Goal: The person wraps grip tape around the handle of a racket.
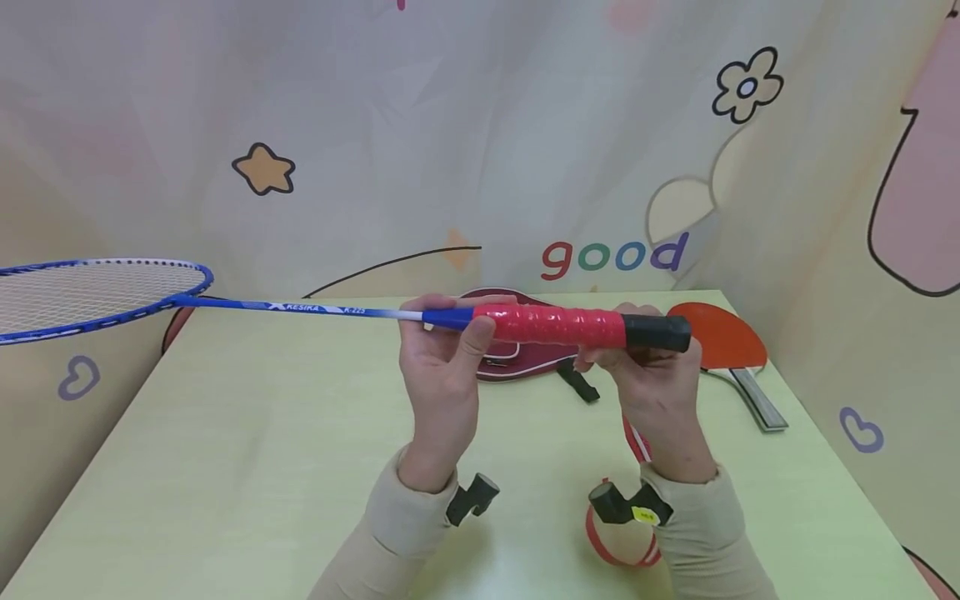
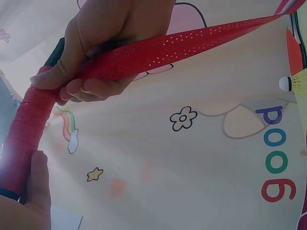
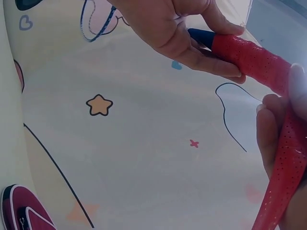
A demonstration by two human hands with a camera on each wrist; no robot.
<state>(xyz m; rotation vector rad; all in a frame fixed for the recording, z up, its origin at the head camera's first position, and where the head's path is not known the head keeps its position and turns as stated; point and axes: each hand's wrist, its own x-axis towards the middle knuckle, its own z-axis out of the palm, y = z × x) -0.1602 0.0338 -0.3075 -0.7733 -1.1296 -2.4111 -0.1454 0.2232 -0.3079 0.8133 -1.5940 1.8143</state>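
Being gripped by the left hand [image 1: 438,375], the racket [image 1: 330,310] seems steadied for winding tape [image 2: 144,59] pinched by the right hand [image 1: 663,392].

Head cam: above tabletop [image 1: 262,467], facing forward-down, widest view. Left- and right-wrist cams: close in, rolled sideways, facing past red overgrip [image 1: 551,325] to printed backdrop [image 1: 450,150]. Head, left-wrist share "good" lettering [image 1: 618,256].
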